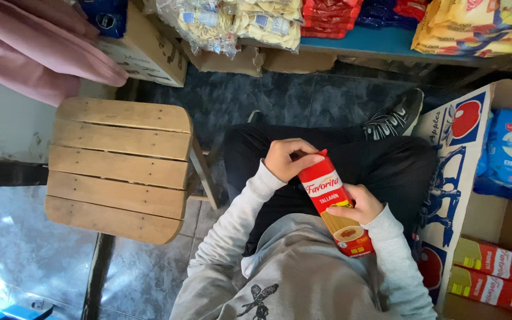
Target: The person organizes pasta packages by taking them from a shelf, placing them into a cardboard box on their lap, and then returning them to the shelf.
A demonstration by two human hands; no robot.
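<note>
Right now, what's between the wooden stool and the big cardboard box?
In the head view, between stool and box: the person's legs and the pasta packet.

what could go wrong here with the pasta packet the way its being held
1. The left hand pinches only the top end of the long red pasta packet, and the right hand grips its middle. Bending between those two grips might snap the thin strands inside.
2. The packet hangs over the lap, not over the wooden stool or the cardboard box. If it slips, it would likely land on the floor.
</note>
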